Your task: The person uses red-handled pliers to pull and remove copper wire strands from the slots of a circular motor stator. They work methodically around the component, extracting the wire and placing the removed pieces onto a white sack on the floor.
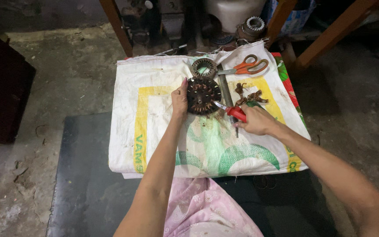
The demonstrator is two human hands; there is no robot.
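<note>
Risk: left hand (180,98) steadies the round wound stator (203,95) on the white sack (154,131), right hand (255,120) grips red-handled cutters (230,109) at its rim; a slip nicks fingers.

A white woven sack (154,131) with yellow and green print covers the worktop (88,184). On it, beyond the left hand (180,98), lies a grey stator ring (204,67). Beyond the right hand (255,120) lie orange-handled scissors (248,66), a metal file (224,90) and brown wire scraps (251,96).
</note>
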